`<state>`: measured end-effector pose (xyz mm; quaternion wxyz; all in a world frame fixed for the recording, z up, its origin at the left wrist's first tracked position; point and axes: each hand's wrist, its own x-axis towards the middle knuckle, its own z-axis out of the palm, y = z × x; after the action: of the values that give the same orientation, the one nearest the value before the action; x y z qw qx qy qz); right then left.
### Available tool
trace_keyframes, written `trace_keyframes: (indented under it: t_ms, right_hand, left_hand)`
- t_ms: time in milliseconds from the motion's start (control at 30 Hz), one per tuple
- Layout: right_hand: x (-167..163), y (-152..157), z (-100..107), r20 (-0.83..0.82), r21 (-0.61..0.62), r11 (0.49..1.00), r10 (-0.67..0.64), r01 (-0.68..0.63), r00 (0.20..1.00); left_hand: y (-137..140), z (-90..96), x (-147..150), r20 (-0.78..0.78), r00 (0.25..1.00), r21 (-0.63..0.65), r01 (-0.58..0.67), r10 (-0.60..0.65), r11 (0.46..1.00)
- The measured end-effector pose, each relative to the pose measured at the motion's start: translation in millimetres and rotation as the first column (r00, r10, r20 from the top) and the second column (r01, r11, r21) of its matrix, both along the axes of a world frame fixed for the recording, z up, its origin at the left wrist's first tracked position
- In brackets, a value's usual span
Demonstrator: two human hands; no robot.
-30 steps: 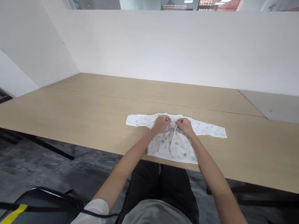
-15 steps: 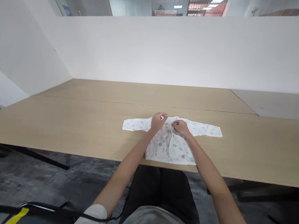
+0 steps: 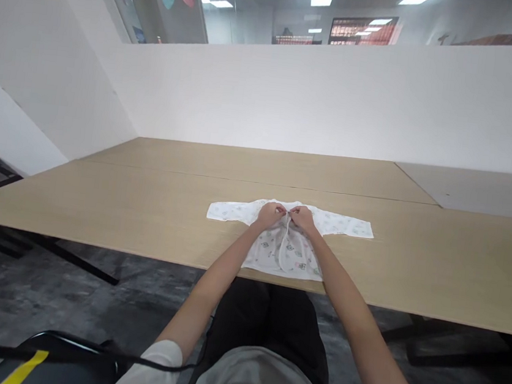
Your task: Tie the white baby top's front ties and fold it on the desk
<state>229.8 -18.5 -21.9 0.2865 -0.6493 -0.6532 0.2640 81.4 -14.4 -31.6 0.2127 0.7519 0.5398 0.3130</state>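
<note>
A small white baby shirt (image 3: 282, 258) with a scattered print lies on the table, its sleeves spread to both sides and its hem near the front edge. Close to the neckline, my left hand (image 3: 272, 215) pinches the fabric by the front opening. My right hand (image 3: 302, 217) grips the opposite front edge, its fingertips almost meeting the left ones. A raised fold runs down the middle below the hands. Whatever fastening lies between the fingertips is too small to make out.
The wooden table (image 3: 153, 205) reaches back to a white wall (image 3: 267, 98), with a glass window above. A grey panel (image 3: 491, 191) adjoins at the back right. Below on the left stands a black chair (image 3: 70, 365) with yellow tape, and a black cable crosses beside it.
My left hand has come down from just above the shirt to its front edge, closer to my right hand. Both hands now meet at the opening. The camera view has shifted slightly.
</note>
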Motion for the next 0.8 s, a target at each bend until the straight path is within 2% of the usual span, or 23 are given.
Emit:
trace_keyframes:
  t_ms: [200, 333, 400, 600, 800]
  right_hand:
    - [3, -5, 0, -0.159, 0.019, 0.996, 0.091, -0.089, 0.983]
    - [7, -4, 1, -0.369, -0.062, 0.988, 0.112, -0.144, 0.923]
    - [8, -2, 0, -0.414, -0.076, 0.983, 0.120, -0.166, 0.902]
    - [8, -2, 1, -0.386, -0.081, 0.983, 0.123, -0.167, 0.914]
    - [7, -6, 2, -0.296, -0.049, 0.986, 0.139, -0.161, 0.945]
  left_hand:
    - [-2, -6.7, -2, 0.133, 0.991, 0.010, 0.011, -0.012, 1.000]
    - [-1, -8.1, -1, 0.180, 0.983, 0.028, 0.023, -0.027, 0.999]
    - [0, -9.3, -1, 0.212, 0.977, 0.026, 0.020, -0.025, 0.999]
    - [0, -13.0, 0, 0.316, 0.949, -0.018, -0.006, 0.011, 1.000]
    - [-6, -5.8, 3, 0.279, 0.959, -0.033, -0.033, 0.041, 0.999]
